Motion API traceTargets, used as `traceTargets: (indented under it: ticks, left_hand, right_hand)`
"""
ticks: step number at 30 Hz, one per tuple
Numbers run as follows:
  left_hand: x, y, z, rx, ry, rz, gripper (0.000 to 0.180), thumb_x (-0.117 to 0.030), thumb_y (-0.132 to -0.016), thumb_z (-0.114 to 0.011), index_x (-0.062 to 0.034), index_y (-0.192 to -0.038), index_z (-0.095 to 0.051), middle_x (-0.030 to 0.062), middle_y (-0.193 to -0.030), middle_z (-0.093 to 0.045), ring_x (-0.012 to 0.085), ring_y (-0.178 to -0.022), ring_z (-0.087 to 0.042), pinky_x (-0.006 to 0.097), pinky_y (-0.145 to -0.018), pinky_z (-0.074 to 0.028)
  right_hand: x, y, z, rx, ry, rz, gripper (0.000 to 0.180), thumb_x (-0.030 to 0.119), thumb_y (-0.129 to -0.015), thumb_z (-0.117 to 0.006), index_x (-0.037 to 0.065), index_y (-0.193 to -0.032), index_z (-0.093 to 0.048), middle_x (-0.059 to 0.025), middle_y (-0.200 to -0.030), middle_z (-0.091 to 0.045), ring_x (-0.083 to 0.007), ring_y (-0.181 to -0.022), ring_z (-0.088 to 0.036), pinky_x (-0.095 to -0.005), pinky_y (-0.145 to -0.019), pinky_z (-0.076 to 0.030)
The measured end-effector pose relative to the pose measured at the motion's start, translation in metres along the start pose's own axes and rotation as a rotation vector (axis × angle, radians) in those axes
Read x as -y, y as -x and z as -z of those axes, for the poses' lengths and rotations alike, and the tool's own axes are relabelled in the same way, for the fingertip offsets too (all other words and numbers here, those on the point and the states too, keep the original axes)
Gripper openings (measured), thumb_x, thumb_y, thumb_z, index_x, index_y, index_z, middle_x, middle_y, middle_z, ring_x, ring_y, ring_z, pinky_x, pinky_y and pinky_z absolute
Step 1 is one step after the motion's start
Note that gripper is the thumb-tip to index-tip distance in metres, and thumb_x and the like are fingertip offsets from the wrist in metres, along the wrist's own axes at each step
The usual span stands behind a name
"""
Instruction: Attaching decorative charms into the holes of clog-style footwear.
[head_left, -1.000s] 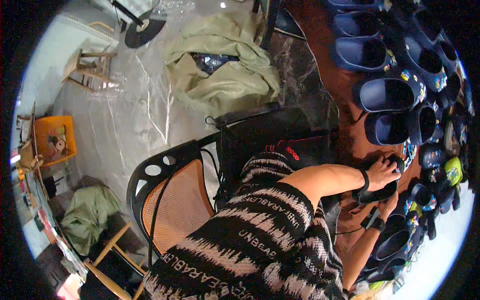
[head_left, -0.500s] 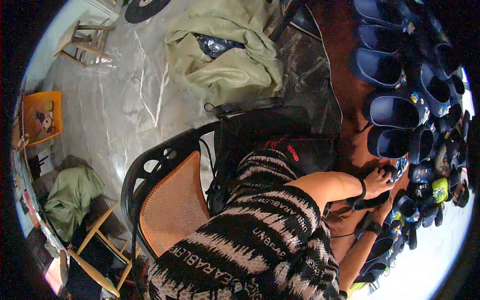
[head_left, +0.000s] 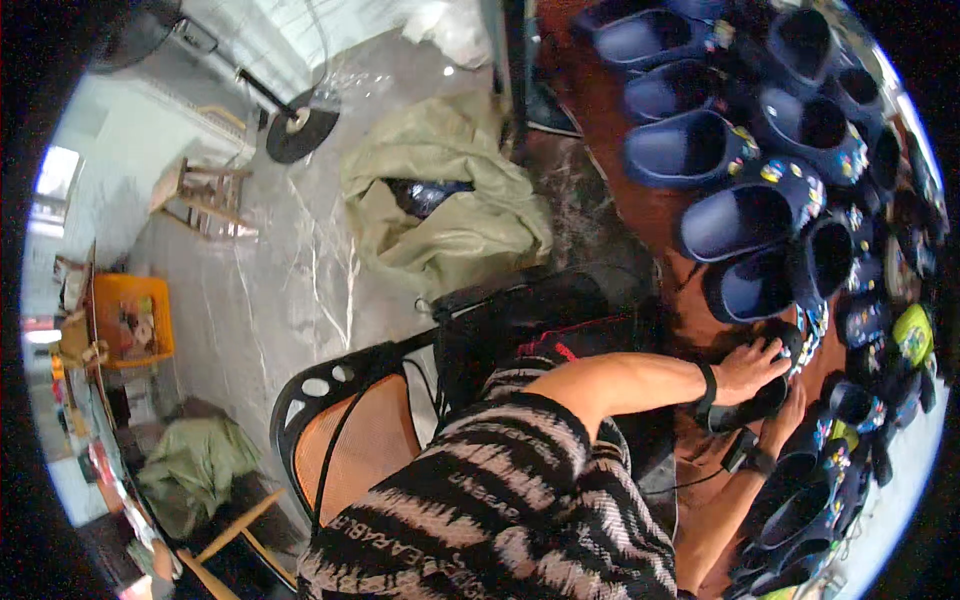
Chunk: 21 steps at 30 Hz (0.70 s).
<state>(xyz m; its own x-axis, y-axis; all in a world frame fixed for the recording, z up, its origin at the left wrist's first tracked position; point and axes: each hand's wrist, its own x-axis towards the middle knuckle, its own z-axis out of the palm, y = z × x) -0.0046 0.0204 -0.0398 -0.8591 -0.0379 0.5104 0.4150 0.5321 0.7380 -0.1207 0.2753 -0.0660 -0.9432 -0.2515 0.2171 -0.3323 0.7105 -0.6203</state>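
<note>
A dark clog (head_left: 765,400) is between my two hands at the right, above the brown tabletop. My left hand (head_left: 748,370), with a black band on its wrist, lies over the clog with its fingers bent around it. My right hand (head_left: 786,412), wearing a dark watch, grips the clog from its other side; some of its fingers are hidden. Colourful charms (head_left: 812,335) show just beyond my left fingertips; I cannot tell whether they sit on this clog. Close by stand navy clogs (head_left: 752,284), several with charms on them.
Rows of clogs fill the brown table (head_left: 690,300). An orange mesh chair (head_left: 365,450) stands to the left. On the grey floor lie an olive sack (head_left: 430,130) with a dark bundle inside, a wooden stool (head_left: 210,200), a yellow basket (head_left: 150,290) and a fan base (head_left: 300,125).
The view has swung, bringing the fan stand and far wall into sight. Both hands stay on the dark clog, with my left hand's fingers shifted slightly over it.
</note>
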Motion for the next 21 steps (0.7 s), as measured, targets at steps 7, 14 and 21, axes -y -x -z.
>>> traceTargets:
  ticks: [7,14,21]
  left_hand:
    - [0.0,-0.026,0.025,0.167,0.049,-0.086,0.056,0.007,-0.079,-0.056,-0.0077,-0.132,-0.047,0.0202,-0.121,-0.048,0.0438,-0.105,-0.058,0.052,-0.081,-0.054]
    - [-0.013,-0.036,0.018,0.269,0.005,-0.049,0.051,0.01,-0.083,-0.049,-0.008,-0.13,-0.05,0.0158,-0.13,-0.052,0.0417,-0.118,-0.056,0.048,-0.096,-0.051]
    - [-0.011,-0.035,0.025,0.253,-0.068,-0.04,0.058,0.011,-0.081,-0.052,-0.0107,-0.135,-0.048,0.0173,-0.138,-0.048,0.0433,-0.122,-0.053,0.051,-0.095,-0.052]
  right_hand:
    - [0.092,-0.01,-0.016,-0.1,0.051,-0.136,0.031,0.027,-0.1,-0.059,0.001,-0.117,-0.064,-0.0247,-0.1,-0.07,-0.0338,-0.09,-0.069,-0.0437,-0.078,-0.052]
    - [0.064,-0.008,-0.011,-0.056,-0.249,-0.268,0.048,0.038,-0.091,-0.071,-0.005,-0.11,-0.062,-0.0265,-0.1,-0.071,-0.0335,-0.096,-0.07,-0.0422,-0.083,-0.052]
    - [0.112,-0.01,0.008,0.05,-0.616,-0.57,0.022,0.021,-0.088,-0.066,0.002,-0.084,-0.055,-0.0054,-0.073,-0.061,-0.0138,-0.056,-0.056,-0.0298,-0.046,-0.044]
